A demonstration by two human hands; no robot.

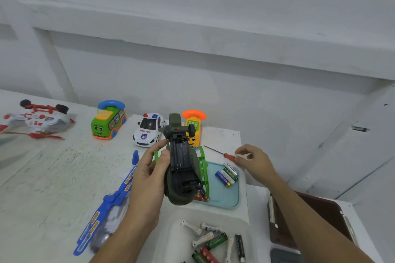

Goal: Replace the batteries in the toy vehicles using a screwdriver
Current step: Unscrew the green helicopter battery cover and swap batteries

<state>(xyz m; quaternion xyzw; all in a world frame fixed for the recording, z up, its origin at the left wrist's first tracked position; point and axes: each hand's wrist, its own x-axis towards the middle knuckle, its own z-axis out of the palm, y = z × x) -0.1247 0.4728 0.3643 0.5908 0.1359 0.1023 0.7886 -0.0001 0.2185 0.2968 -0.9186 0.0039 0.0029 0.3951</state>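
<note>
My left hand [149, 179] is gripping the dark green plastic toy helicopter [181, 190] belly-up; its battery bay [178, 156] is showing open, apparently empty, so loading and closing remain. At its four o'clock, cylindrical batteries [227, 174] are lying in the pale blue tray [222, 195]. At three o'clock my right hand [255, 161] is curling at the orange-handled screwdriver [228, 156]; pinching or not, I cannot tell.

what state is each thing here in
green helicopter: upside down, battery bay open, held by left hand
screwdriver: lying on table, right hand at its handle, grip unclear
red helicopter: upside down on table
police car: upright on wheels
green bus: upright on wheels
tray batteries: lying loose
</note>
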